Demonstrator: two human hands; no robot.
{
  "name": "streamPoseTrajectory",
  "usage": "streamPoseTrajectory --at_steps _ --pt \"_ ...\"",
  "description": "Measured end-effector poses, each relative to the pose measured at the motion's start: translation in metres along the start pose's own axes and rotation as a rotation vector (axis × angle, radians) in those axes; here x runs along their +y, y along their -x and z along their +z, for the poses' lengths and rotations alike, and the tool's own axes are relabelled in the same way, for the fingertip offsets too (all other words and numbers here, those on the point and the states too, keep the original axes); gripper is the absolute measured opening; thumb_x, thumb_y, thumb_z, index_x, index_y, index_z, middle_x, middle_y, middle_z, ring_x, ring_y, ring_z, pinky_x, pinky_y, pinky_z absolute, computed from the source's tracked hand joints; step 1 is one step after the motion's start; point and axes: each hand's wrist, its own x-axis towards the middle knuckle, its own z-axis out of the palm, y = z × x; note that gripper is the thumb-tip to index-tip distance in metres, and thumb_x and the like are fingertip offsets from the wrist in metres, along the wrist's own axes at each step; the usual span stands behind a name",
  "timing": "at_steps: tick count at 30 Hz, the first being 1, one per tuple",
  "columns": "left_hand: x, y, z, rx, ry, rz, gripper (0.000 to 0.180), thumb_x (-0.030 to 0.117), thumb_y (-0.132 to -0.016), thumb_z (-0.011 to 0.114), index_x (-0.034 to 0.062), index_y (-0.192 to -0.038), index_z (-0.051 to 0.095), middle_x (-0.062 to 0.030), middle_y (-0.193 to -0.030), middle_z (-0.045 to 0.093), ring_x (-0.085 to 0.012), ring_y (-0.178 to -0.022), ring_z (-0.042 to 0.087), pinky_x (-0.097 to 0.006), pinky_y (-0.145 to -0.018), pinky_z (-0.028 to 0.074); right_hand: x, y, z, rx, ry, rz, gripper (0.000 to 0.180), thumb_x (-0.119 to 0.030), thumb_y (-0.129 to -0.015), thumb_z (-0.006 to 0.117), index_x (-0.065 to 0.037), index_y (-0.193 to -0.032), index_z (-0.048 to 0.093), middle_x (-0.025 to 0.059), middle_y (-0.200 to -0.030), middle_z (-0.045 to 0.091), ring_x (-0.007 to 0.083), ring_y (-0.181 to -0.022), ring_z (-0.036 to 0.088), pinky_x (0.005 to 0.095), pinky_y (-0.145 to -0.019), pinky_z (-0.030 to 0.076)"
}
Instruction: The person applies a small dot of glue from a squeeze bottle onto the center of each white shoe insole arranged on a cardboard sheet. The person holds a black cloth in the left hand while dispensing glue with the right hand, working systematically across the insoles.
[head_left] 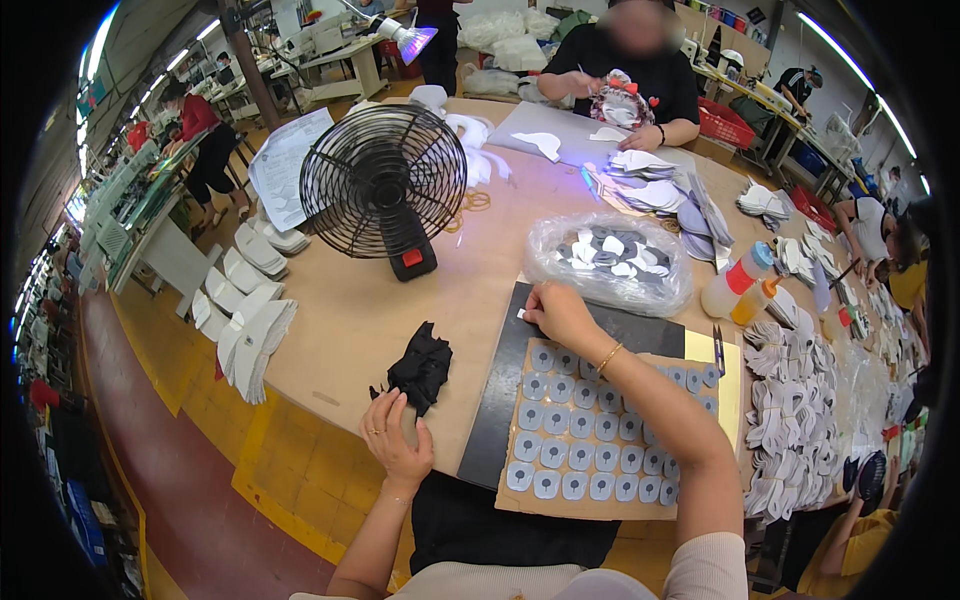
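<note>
Near the front edge of the table, my left hand [398,440] curls its fingers around a small brownish-grey thing, mostly hidden. It rests against a crumpled black cloth [421,366]. My right hand [562,315] reaches over the top of a dark board [492,412], its thumb and fingers pinched on a small white piece [521,314]. Under my right forearm lies a cardboard sheet [514,490] bearing rows of grey rounded patches [582,423], each with a dark printed motif. My forearm covers some of the patches.
A clear plastic bag [541,262] of grey and white cut pieces sits beyond the board. Right of it stand squeeze bottles [737,284]; nearby are tweezers [718,350] and bundled pieces [792,420]. A black fan [386,180] stands at left. Across the table, a person [625,80] works.
</note>
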Motion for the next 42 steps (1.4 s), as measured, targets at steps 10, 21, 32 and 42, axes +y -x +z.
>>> streamPoseTrajectory --at_steps 10,21,32,42 --pt "-0.003 -0.003 -0.003 -0.027 -0.003 -0.005 0.047 0.010 -0.076 0.060 0.0042 -0.123 0.053 -0.0132 -0.122 0.056 -0.0325 -0.112 0.051 -0.045 -0.098 0.033 -0.027 0.028 -0.045 0.029 -0.167 -0.060 0.011 -0.009 -0.080 0.069 0.001 -0.080 0.065 0.0103 -0.070 0.066 0.0191 -0.065 0.064 0.0308 -0.064 0.050" --pt "-0.003 0.006 -0.002 -0.093 -0.027 0.001 0.044 0.010 -0.084 0.057 0.0016 -0.127 0.050 -0.0146 -0.123 0.057 -0.0333 -0.111 0.052 -0.045 -0.099 0.032 0.059 0.127 -0.203 0.650 -0.166 0.038 0.015 -0.003 -0.084 0.067 -0.001 -0.098 0.070 0.0076 -0.089 0.070 0.0119 -0.080 0.067 0.0248 -0.072 0.052" --pt "-0.007 0.004 0.003 -0.082 -0.015 0.034 0.040 0.009 -0.086 0.054 0.0004 -0.125 0.051 -0.0128 -0.123 0.057 -0.0313 -0.109 0.053 -0.045 -0.097 0.033 0.141 0.120 -0.275 1.049 0.347 0.019 0.013 -0.006 -0.085 0.065 -0.001 -0.095 0.071 0.0091 -0.093 0.068 0.0199 -0.075 0.067 0.0274 -0.068 0.052" --pt "-0.005 0.005 0.002 -0.101 -0.036 0.055 0.039 0.009 -0.086 0.053 0.0007 -0.124 0.052 -0.0115 -0.123 0.057 -0.0292 -0.110 0.053 -0.046 -0.098 0.031 0.147 0.117 -0.275 0.956 0.408 -0.030 0.015 -0.006 -0.086 0.064 -0.003 -0.100 0.071 0.0073 -0.095 0.068 0.0166 -0.073 0.066 0.0253 -0.066 0.050"
